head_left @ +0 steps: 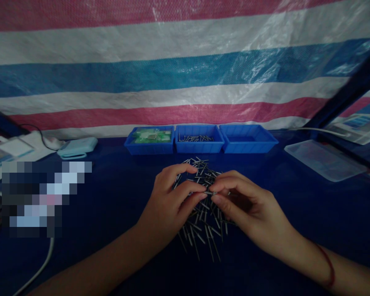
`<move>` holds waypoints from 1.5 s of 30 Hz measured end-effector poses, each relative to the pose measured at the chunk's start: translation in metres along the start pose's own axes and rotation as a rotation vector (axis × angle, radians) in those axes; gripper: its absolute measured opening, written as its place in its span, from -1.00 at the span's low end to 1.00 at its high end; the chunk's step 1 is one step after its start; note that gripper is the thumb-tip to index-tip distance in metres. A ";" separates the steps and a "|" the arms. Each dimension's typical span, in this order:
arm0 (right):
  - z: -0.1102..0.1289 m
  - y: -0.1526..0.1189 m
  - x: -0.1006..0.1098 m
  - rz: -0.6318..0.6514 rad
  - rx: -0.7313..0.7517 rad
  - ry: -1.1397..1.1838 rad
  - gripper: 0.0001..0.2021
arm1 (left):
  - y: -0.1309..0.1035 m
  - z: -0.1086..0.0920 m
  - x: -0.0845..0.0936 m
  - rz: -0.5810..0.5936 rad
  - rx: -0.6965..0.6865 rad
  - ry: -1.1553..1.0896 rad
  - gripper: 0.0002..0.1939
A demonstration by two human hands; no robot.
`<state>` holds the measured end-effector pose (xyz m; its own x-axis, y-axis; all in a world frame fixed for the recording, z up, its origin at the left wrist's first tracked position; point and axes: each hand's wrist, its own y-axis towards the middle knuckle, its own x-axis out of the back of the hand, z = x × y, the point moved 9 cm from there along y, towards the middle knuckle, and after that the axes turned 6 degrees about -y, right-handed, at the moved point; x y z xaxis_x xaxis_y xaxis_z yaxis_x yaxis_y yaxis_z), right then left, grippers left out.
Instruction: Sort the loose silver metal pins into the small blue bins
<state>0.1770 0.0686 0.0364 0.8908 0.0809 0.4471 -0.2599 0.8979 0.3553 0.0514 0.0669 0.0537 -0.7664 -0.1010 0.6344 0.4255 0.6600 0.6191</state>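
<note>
A small metal blind rivet [208, 193] is held level between my two hands. My left hand [172, 197] pinches its left end between thumb and a finger, with the index finger raised and curved above. My right hand [249, 201] pinches the other end between thumb and fingertips. Beneath and around the hands lies a loose pile of blind rivets [210, 234], thin silvery pins with thicker sleeves, pointing in many directions. Both hands hide part of the pile.
Three blue bins stand behind the pile: a left bin [149, 149] with green-and-clear plastic packets, a middle bin [199, 148] with metal pins, and a right bin [249, 146]. A translucent plastic lid [325, 160] lies right. A light-blue case [77, 147] and white cable [47, 255] are left.
</note>
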 end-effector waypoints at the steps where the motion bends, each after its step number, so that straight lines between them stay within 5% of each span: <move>1: 0.002 0.000 0.000 0.001 0.016 -0.018 -0.89 | 0.000 0.000 -0.001 0.009 0.000 -0.006 -0.93; 15: 0.023 -0.002 0.000 -0.006 0.231 -0.180 -0.87 | -0.002 -0.004 -0.013 0.130 -0.042 -0.014 -0.84; 24: 0.025 0.006 0.003 0.011 0.276 -0.312 -0.92 | 0.001 -0.001 -0.004 0.116 0.039 -0.035 -0.87; 32: 0.007 0.084 0.044 -0.298 0.292 -0.692 -0.82 | 0.007 0.039 0.006 0.118 0.128 0.039 -0.79; 36: -0.016 0.115 0.039 -0.249 0.232 -0.823 -0.80 | 0.007 0.061 0.005 0.150 0.154 0.077 -0.77; 45: -0.017 0.047 0.027 -0.038 0.266 -0.672 -0.82 | -0.009 0.071 -0.023 0.420 0.208 0.129 -0.49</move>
<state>0.1953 0.1201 0.0509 0.5019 -0.3086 0.8080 -0.3913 0.7521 0.5303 0.0309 0.1158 0.0008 -0.4770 0.1235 0.8702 0.5700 0.7971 0.1994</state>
